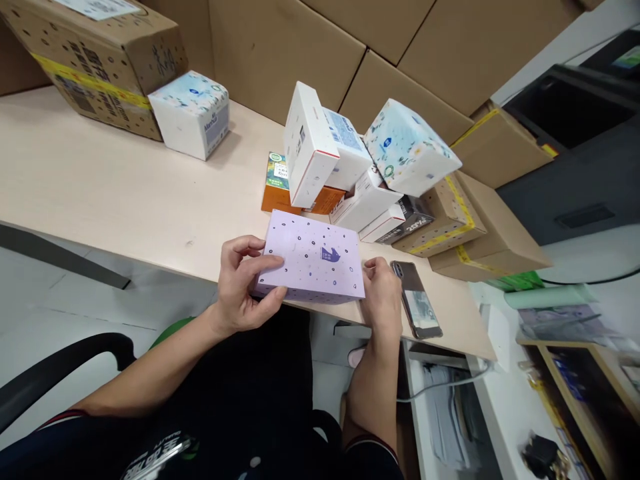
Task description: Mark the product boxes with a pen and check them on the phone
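Observation:
A light purple box [310,257] with small dark spots and a dark purple logo lies at the front edge of the table, between my hands. My left hand [245,287] grips its left end, index finger across the top and thumb at the front side. At the right end, my right hand [381,290] has its fingers curled against the box's side; part of the fingertips is hidden. Right of that hand lies a phone [417,303] in a clear case. Just behind the purple box stand an orange and green box [277,180] and a tall white box [310,147].
Several white boxes [363,203] and a floral tissue pack [410,150] are piled behind. Another tissue pack [193,113] stands by a taped carton [100,63] at the left. Large cartons [285,50] line the back of the table [125,193]. A chair armrest [65,360] is at lower left.

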`<action>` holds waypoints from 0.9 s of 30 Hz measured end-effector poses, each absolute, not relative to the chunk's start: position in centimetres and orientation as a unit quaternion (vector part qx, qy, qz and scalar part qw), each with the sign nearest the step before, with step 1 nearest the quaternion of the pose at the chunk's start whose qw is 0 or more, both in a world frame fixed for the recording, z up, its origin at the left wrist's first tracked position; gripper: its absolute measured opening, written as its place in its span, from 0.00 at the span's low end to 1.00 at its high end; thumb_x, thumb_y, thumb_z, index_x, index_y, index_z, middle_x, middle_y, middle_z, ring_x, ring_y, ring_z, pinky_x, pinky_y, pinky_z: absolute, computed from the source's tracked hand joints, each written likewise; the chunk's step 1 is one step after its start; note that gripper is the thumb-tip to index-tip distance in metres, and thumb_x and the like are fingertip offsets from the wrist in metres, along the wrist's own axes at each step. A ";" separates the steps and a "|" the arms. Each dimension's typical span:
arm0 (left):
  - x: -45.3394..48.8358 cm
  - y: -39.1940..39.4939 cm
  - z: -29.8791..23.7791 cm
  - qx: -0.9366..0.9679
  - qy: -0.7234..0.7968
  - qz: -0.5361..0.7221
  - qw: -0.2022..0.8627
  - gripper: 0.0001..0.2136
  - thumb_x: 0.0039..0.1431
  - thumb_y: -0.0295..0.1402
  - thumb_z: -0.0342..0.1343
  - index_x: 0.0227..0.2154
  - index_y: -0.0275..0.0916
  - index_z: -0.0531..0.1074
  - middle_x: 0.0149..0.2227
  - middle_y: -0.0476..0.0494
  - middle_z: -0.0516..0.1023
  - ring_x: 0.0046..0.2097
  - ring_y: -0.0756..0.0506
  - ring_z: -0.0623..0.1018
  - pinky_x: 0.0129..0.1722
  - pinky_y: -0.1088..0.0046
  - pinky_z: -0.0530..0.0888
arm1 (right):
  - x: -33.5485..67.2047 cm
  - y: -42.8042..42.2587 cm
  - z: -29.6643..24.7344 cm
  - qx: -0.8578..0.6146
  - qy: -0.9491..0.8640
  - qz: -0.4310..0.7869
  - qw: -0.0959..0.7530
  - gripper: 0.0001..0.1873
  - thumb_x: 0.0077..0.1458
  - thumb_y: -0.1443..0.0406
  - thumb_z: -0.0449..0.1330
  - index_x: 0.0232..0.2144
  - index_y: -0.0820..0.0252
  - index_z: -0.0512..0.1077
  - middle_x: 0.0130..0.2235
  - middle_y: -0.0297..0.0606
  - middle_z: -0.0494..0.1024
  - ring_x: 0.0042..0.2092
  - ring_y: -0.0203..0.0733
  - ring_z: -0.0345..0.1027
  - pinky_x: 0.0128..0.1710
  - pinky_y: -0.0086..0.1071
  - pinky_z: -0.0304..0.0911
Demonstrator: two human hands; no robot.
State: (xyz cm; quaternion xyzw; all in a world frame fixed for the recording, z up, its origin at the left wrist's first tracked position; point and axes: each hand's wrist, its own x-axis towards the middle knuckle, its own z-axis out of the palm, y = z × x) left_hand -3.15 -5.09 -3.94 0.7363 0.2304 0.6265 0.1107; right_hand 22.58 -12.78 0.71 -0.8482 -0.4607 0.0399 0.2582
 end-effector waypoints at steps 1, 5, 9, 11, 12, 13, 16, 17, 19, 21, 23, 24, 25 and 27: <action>-3.1 -5.1 -4.0 0.737 0.233 0.625 0.108 0.15 0.62 0.41 0.59 0.50 0.47 0.72 0.51 0.40 0.67 0.51 0.40 0.72 0.40 0.63 0.77 | 23.2 -13.4 0.8 -0.853 -0.451 0.013 0.261 0.25 0.58 0.45 0.57 0.41 0.60 0.76 0.37 0.47 0.78 0.37 0.49 0.68 0.42 0.41 0.61; -3.0 -5.0 -4.1 0.735 0.230 0.628 0.110 0.15 0.62 0.42 0.59 0.50 0.47 0.73 0.50 0.40 0.67 0.50 0.40 0.73 0.38 0.63 0.78 | 26.4 -17.3 1.4 -0.907 -0.367 -0.060 0.197 0.39 0.53 0.43 0.61 0.57 0.64 0.73 0.56 0.62 0.73 0.55 0.65 0.65 0.55 0.55 0.60; -2.9 -4.9 -4.0 0.728 0.225 0.638 0.112 0.14 0.62 0.42 0.59 0.49 0.46 0.74 0.50 0.40 0.67 0.49 0.40 0.73 0.38 0.63 0.78 | 29.7 -20.3 1.6 -0.939 -0.325 0.025 0.109 0.53 0.50 0.41 0.61 0.71 0.62 0.59 0.68 0.64 0.65 0.67 0.74 0.57 0.61 0.60 0.57; -2.8 -4.9 -4.0 0.728 0.221 0.640 0.110 0.14 0.62 0.42 0.60 0.49 0.45 0.74 0.50 0.40 0.67 0.49 0.40 0.73 0.38 0.63 0.77 | 30.7 -20.8 1.2 -0.933 -0.335 0.068 0.109 0.53 0.51 0.41 0.59 0.72 0.62 0.58 0.67 0.60 0.68 0.67 0.71 0.59 0.62 0.57 0.58; -2.8 -4.9 -4.0 0.728 0.220 0.640 0.109 0.15 0.62 0.42 0.60 0.49 0.45 0.74 0.50 0.40 0.67 0.48 0.41 0.73 0.38 0.63 0.77 | 31.0 -20.9 1.0 -0.930 -0.343 0.074 0.114 0.51 0.52 0.41 0.58 0.71 0.62 0.60 0.66 0.60 0.70 0.66 0.69 0.60 0.62 0.55 0.58; -2.8 -4.9 -4.1 0.728 0.220 0.640 0.109 0.15 0.63 0.42 0.60 0.50 0.46 0.74 0.50 0.40 0.67 0.48 0.41 0.73 0.38 0.63 0.77 | 31.2 -20.9 0.8 -0.926 -0.350 0.069 0.120 0.50 0.53 0.41 0.58 0.70 0.62 0.61 0.64 0.59 0.72 0.66 0.69 0.62 0.62 0.55 0.58; -2.7 -5.0 -4.1 0.729 0.230 0.636 0.104 0.15 0.63 0.44 0.59 0.50 0.46 0.73 0.50 0.40 0.67 0.49 0.40 0.73 0.38 0.63 0.78 | 30.8 -20.9 0.5 -0.924 -0.357 0.035 0.133 0.49 0.53 0.41 0.57 0.68 0.66 0.65 0.60 0.61 0.76 0.63 0.69 0.65 0.62 0.56 0.60; -2.7 -5.0 -4.1 0.728 0.234 0.636 0.103 0.15 0.64 0.44 0.58 0.50 0.46 0.73 0.50 0.40 0.67 0.49 0.40 0.73 0.38 0.63 0.78 | 30.6 -20.9 0.5 -0.925 -0.353 0.027 0.140 0.50 0.52 0.41 0.58 0.67 0.67 0.66 0.59 0.62 0.77 0.62 0.69 0.67 0.61 0.56 0.61; -2.7 -5.0 -4.1 0.727 0.234 0.636 0.106 0.15 0.64 0.44 0.58 0.50 0.46 0.73 0.50 0.40 0.67 0.50 0.41 0.72 0.39 0.63 0.77 | 29.8 -21.3 0.6 -0.927 -0.338 0.014 0.164 0.52 0.49 0.41 0.61 0.67 0.68 0.66 0.58 0.63 0.78 0.60 0.69 0.69 0.61 0.57 0.61; -2.7 -5.1 -4.1 0.727 0.224 0.639 0.115 0.14 0.64 0.42 0.59 0.50 0.46 0.74 0.51 0.40 0.67 0.50 0.41 0.72 0.41 0.63 0.77 | 29.0 -22.1 0.6 -0.925 -0.314 0.007 0.212 0.52 0.46 0.42 0.65 0.66 0.66 0.67 0.58 0.62 0.78 0.60 0.68 0.71 0.61 0.58 0.62; -2.7 -5.1 -4.1 0.726 0.215 0.642 0.120 0.14 0.64 0.41 0.59 0.51 0.46 0.74 0.51 0.40 0.67 0.50 0.40 0.72 0.42 0.63 0.77 | 28.2 -22.9 0.6 -0.906 -0.278 0.016 0.319 0.49 0.44 0.44 0.69 0.64 0.61 0.70 0.57 0.57 0.80 0.57 0.64 0.73 0.60 0.56 0.64; -2.7 -5.1 -4.1 0.726 0.214 0.643 0.119 0.15 0.63 0.41 0.59 0.51 0.46 0.74 0.51 0.40 0.67 0.50 0.40 0.72 0.42 0.63 0.77 | 27.6 -23.3 0.6 -0.881 -0.257 0.031 0.396 0.47 0.43 0.46 0.71 0.63 0.59 0.71 0.55 0.54 0.81 0.54 0.60 0.75 0.57 0.54 0.67; -2.8 -5.1 -4.1 0.727 0.214 0.642 0.116 0.15 0.63 0.41 0.59 0.51 0.46 0.73 0.51 0.40 0.67 0.50 0.40 0.72 0.42 0.63 0.77 | 27.0 -23.6 0.7 -0.840 -0.241 0.058 0.483 0.45 0.42 0.48 0.71 0.61 0.58 0.72 0.52 0.51 0.82 0.50 0.56 0.77 0.54 0.51 0.69; -2.8 -5.1 -4.1 0.731 0.217 0.638 0.111 0.15 0.63 0.40 0.58 0.51 0.45 0.73 0.51 0.40 0.66 0.50 0.40 0.72 0.42 0.63 0.77 | 25.6 -23.9 0.9 -0.708 -0.226 0.134 0.656 0.43 0.42 0.47 0.69 0.59 0.59 0.73 0.48 0.46 0.83 0.45 0.51 0.78 0.47 0.47 0.72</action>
